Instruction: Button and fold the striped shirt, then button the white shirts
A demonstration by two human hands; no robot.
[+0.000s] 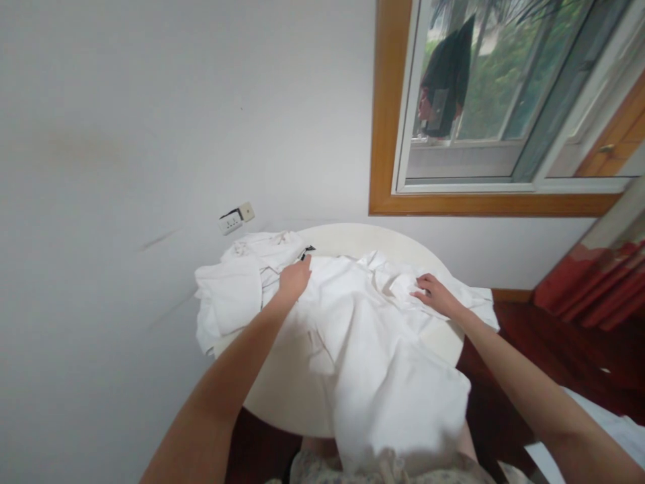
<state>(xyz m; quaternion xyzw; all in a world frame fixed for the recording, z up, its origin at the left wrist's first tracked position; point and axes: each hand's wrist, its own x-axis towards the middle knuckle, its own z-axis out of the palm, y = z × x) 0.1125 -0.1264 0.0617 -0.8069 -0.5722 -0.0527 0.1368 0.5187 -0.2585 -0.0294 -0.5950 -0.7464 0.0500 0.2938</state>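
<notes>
A white cloth garment (353,323) is spread over a round cream table (287,390), with its lower part hanging over the near edge onto my lap. My left hand (295,277) is closed at the garment's upper left edge, its fingertips partly hidden. Just beyond those fingers lies a small black item (308,250), too small to name. On the right, my right hand (436,296) has its fingers and thumb bent around a crumpled fold of the same cloth. More white folded cloth (232,296) is heaped at the table's left side, beside my left forearm.
A white wall (151,134) with a power socket (230,223) stands behind the table. A wood-framed window (385,134) is at upper right. Red curtains (599,289) hang at the right above the dark red floor (524,336). White material (605,423) lies at lower right.
</notes>
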